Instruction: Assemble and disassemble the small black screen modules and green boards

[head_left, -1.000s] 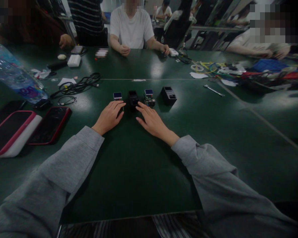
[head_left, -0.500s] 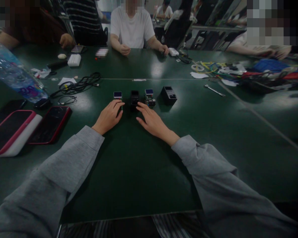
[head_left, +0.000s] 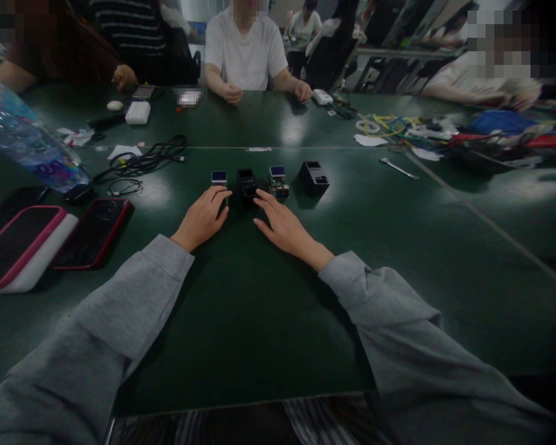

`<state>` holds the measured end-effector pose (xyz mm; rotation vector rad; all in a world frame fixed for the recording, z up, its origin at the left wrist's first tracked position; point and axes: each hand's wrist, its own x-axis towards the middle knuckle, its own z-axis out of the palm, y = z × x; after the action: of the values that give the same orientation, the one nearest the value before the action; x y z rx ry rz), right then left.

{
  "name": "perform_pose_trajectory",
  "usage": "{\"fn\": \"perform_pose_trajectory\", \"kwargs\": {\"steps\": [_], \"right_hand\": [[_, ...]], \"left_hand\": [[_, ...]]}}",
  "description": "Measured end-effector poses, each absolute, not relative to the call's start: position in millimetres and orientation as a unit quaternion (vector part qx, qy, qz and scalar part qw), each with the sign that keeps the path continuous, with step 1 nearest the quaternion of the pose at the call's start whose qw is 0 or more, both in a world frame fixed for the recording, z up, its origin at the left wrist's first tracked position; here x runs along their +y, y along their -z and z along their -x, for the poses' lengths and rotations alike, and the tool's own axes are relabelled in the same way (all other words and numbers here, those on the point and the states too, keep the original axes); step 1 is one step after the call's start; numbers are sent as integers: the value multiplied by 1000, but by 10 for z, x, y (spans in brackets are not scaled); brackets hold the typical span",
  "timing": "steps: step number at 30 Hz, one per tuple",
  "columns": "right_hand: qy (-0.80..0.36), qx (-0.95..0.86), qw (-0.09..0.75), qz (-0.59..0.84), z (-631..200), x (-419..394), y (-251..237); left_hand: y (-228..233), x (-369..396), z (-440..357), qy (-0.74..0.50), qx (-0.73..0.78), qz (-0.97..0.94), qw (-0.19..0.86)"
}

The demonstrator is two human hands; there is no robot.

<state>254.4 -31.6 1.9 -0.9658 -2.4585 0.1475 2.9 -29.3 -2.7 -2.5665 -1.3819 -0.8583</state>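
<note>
Both your hands lie flat and empty, fingers loosely spread, gripping nothing. Your left hand (head_left: 202,217) rests palm down on the green table (head_left: 241,321), its fingertips just short of the small blue-screened module (head_left: 219,178). Your right hand (head_left: 282,227) lies beside it, also palm down, with the index fingertip at the foot of the black box (head_left: 248,183) that stands between the two hands. It is too dim to tell whether the finger touches it.

The four small parts stand in a row just beyond your fingers: the blue-screened module, the black box, a second blue-topped module (head_left: 278,180) on a circuit board, and, slightly apart on the right, an open black housing (head_left: 314,176). No writing on them can be read.

To your left lie a red-edged phone (head_left: 92,233) and a pink-edged tablet (head_left: 16,247), with a tilted water bottle (head_left: 25,145) beyond them; its label print is blurred. Black cables (head_left: 143,162) coil near it. A wrench (head_left: 398,168) lies off to the right. A person in a white shirt (head_left: 245,49) sits across the table.
</note>
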Motion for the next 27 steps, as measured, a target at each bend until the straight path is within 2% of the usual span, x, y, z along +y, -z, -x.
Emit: {"fn": "perform_pose_trajectory", "kwargs": {"steps": [22, 27], "right_hand": [[-40, -908, 219, 356, -2544, -301, 2], [11, -882, 241, 404, -2541, -323, -23]], "left_hand": [[21, -301, -32, 282, -453, 844, 52], [15, -305, -35, 284, -450, 845, 50]]}}
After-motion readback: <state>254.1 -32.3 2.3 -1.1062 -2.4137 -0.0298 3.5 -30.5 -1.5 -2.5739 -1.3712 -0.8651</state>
